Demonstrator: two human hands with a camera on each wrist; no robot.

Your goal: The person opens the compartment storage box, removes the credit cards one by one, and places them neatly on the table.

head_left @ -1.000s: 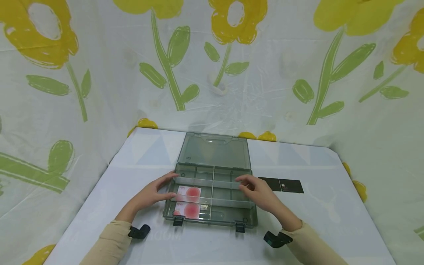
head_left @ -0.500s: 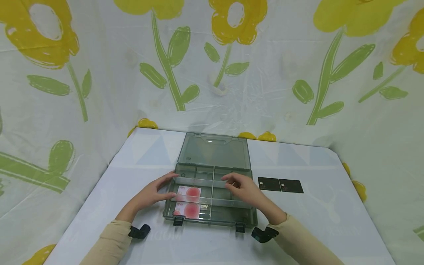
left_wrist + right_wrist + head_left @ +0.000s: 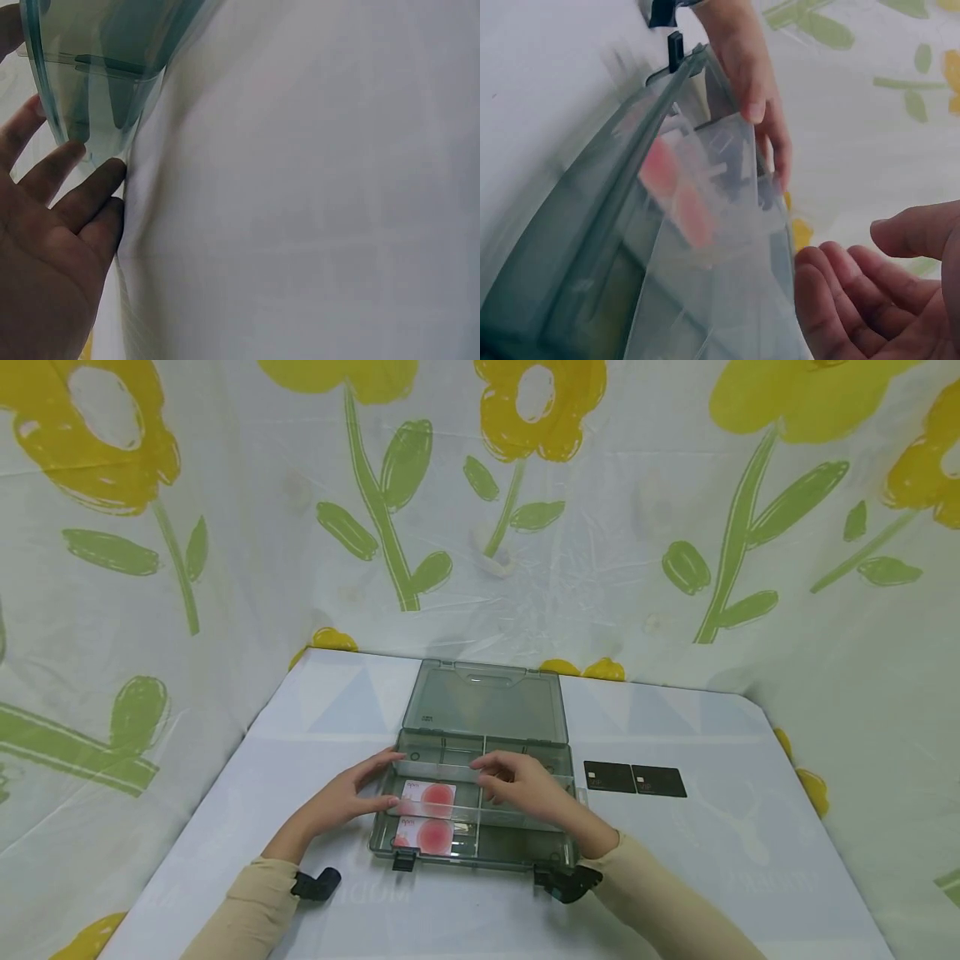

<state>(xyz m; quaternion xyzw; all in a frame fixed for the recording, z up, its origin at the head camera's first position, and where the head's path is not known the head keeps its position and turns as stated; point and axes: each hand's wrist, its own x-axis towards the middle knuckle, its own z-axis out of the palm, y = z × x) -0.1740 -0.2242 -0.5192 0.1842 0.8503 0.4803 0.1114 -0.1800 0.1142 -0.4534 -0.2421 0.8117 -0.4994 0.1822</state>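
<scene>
A grey see-through compartment box (image 3: 517, 845) lies on the table with its lid (image 3: 486, 697) folded back. Two red-and-white cards sit in its left column: one card (image 3: 427, 797) in the middle compartment, another card (image 3: 424, 836) in the front one. My left hand (image 3: 341, 797) rests at the box's left side; its extended fingers touch the wall in the left wrist view. Over the middle of the box hovers my right hand (image 3: 528, 787), fingers loosely bent. The right wrist view shows nothing between that hand's thumb and fingers (image 3: 874, 296).
Two black cards lie side by side to the right of the box, the nearer card (image 3: 609, 777) and the farther card (image 3: 659, 782). A flower-printed sheet (image 3: 607, 527) encloses the white table (image 3: 712, 860). Black latches (image 3: 403, 861) stick out from the box's front.
My right hand has moved left from the box's right edge to above its middle divider. The left hand and the cards keep their places.
</scene>
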